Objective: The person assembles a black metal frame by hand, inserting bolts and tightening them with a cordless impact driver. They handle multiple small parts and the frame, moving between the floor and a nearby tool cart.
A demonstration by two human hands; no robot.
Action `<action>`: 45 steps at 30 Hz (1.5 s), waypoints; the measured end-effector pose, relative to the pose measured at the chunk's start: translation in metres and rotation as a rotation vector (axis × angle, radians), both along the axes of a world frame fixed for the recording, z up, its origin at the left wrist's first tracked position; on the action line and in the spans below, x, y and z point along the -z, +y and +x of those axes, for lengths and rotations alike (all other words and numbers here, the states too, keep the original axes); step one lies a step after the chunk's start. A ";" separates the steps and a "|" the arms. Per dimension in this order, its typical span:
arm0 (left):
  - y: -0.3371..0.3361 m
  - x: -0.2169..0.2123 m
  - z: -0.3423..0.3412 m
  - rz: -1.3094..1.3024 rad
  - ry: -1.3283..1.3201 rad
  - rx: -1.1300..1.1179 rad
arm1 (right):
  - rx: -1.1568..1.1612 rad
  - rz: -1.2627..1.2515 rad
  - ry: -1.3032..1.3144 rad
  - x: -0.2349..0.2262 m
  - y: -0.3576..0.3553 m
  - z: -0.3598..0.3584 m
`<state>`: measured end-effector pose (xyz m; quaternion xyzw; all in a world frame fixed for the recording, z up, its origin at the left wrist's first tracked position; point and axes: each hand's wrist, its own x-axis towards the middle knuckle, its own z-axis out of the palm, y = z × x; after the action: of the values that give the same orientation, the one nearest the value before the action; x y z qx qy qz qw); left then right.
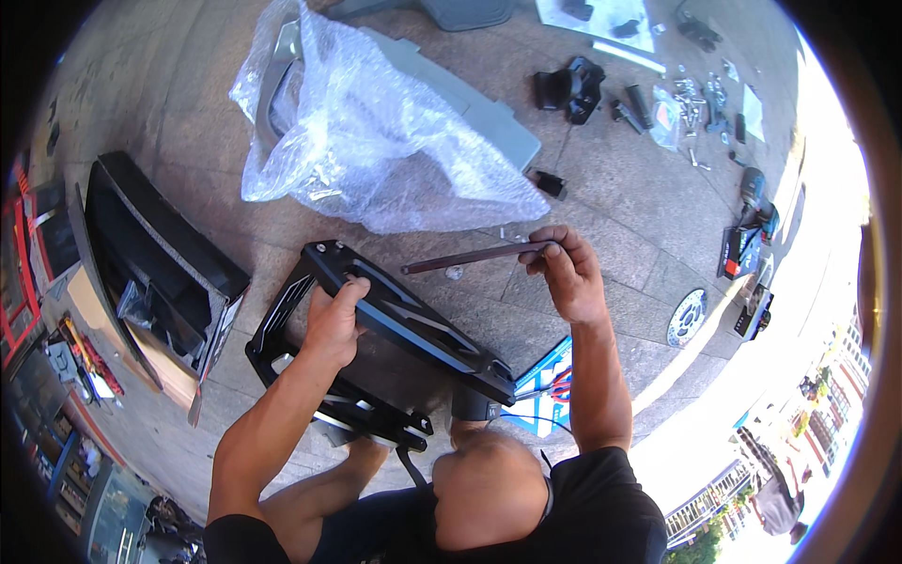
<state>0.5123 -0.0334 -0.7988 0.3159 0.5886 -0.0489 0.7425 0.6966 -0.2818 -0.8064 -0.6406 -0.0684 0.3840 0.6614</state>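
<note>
My left hand (334, 321) grips the upper bar of a black metal frame (413, 324) with blue-grey trim, which stands tilted on the paved ground in front of me. My right hand (567, 274) is closed on one end of a long dark rod (470, 256). The rod is level just above the frame and points left toward its top corner. A few small bright bits (454, 273) lie on the paving under the rod. My head and dark shirt fill the lower middle of the view.
A crumpled bubble-wrap sheet (376, 141) covers a grey moulded part (489, 117) behind the frame. An open dark box (160, 268) lies at the left. Black fittings (568, 89), a bag of screws (691, 103), a cordless drill (754, 202) and a round disc (686, 318) lie at the right.
</note>
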 end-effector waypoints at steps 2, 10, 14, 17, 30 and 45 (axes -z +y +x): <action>0.001 0.003 0.000 -0.004 -0.007 0.017 | 0.226 -0.093 0.123 0.015 -0.040 -0.013; 0.019 0.022 0.002 -0.002 -0.003 -0.053 | 0.531 -0.218 0.166 0.060 -0.126 -0.026; 0.025 0.030 0.004 0.009 0.012 -0.053 | 0.732 -0.078 0.248 0.059 -0.138 -0.016; 0.024 0.033 0.005 0.004 0.003 -0.008 | 0.821 -0.154 0.142 0.064 -0.145 0.007; 0.054 -0.057 -0.023 -0.141 0.175 0.407 | 0.455 -0.828 -0.734 0.059 -0.088 0.046; 0.007 -0.212 0.002 -0.025 -0.046 0.831 | 0.510 -0.901 -0.092 -0.140 -0.142 -0.223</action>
<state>0.5141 -0.0268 -0.5865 0.5186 0.3935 -0.3447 0.6763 0.4735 -0.4235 -0.6664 -0.8743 0.2328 0.1733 0.3890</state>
